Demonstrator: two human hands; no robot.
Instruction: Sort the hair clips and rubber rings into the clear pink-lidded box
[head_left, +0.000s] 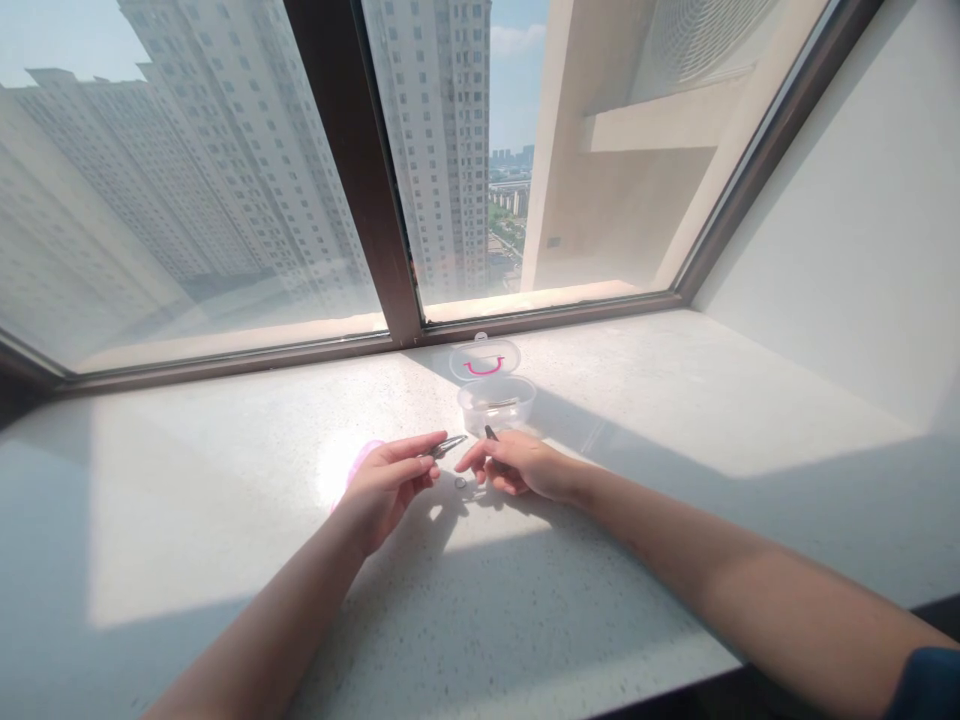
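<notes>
My left hand (390, 485) is closed, with thumb and fingers pinching a small pointed metal tool (448, 447) that looks like pliers. Its tip points right, toward my other hand. My right hand (521, 462) is curled around a slim tool with a dark end (490, 433) that sticks up past the knuckles; the rest of it is hidden by the fingers. A small thin ring (460, 483) shows on the sill just below and between both hands. Close behind them stands a clear plastic box (496, 412), its lid (486, 362) tipped back with a pink handle.
A pink round-edged item (364, 460) lies partly behind my left hand in bright glare. The speckled white sill (525, 610) ends at a front edge at lower right. A brown window frame (382, 200) and glass close off the back, a white wall (847, 250) the right.
</notes>
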